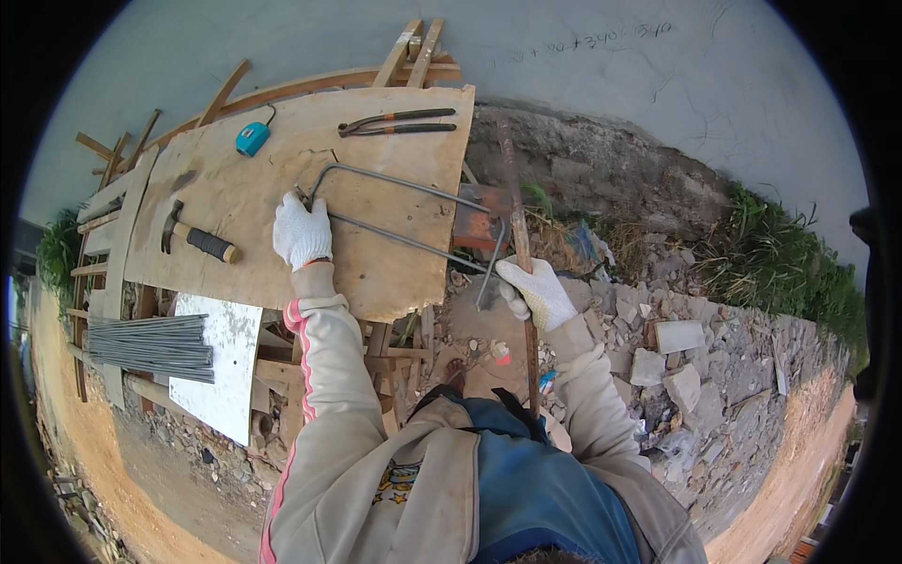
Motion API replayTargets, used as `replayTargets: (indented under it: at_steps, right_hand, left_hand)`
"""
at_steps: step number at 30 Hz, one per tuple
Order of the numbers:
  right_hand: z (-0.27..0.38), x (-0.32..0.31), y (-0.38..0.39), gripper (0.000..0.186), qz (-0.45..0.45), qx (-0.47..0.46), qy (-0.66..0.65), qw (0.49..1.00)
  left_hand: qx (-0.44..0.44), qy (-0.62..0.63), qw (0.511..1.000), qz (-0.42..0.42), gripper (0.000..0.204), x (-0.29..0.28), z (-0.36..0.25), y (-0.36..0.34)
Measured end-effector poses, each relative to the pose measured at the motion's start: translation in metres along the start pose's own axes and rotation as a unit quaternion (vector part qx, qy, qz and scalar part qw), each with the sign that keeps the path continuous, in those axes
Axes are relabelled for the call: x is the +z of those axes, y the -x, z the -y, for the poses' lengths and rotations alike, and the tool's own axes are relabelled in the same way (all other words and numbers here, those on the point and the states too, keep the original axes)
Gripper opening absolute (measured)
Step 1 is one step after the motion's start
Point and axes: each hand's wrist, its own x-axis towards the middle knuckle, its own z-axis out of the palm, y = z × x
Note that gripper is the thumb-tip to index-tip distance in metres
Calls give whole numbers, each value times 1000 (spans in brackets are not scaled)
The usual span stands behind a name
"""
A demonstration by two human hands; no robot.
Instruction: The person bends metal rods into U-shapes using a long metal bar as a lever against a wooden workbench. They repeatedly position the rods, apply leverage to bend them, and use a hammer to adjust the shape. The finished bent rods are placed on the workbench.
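A weathered plywood board (390,249) stood before a grey wall (592,56), with rubble (695,376) to its right. My gloved left hand (303,232) was closed on the bent steel rod (404,185), which lay across the board, its angled end jutting past the right edge. My right hand (537,293) was wrapped round a long rusty bar (514,188), near that end. Pincers (418,115), a hammer (202,242) and a teal tape measure (252,138) lay on the plywood.
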Motion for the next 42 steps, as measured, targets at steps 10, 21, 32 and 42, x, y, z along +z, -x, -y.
replayTargets:
  at_steps: [10,21,32,42]
  right_hand:
    - [24,-8,5,19,36,25,-13,999]
    - [45,-10,19,36,117,-114,116,980]
    - [43,-12,19,41,-118,-268,387,874]
    - [71,-3,5,27,-86,-230,146,958]
  left_hand:
    - [-99,314,935,135,36,12,30,-35]
    - [-139,694,694,137,35,-5,83,-29]
    - [24,717,685,130,39,-22,64,-23]
    - [70,591,803,30,24,-8,44,-38]
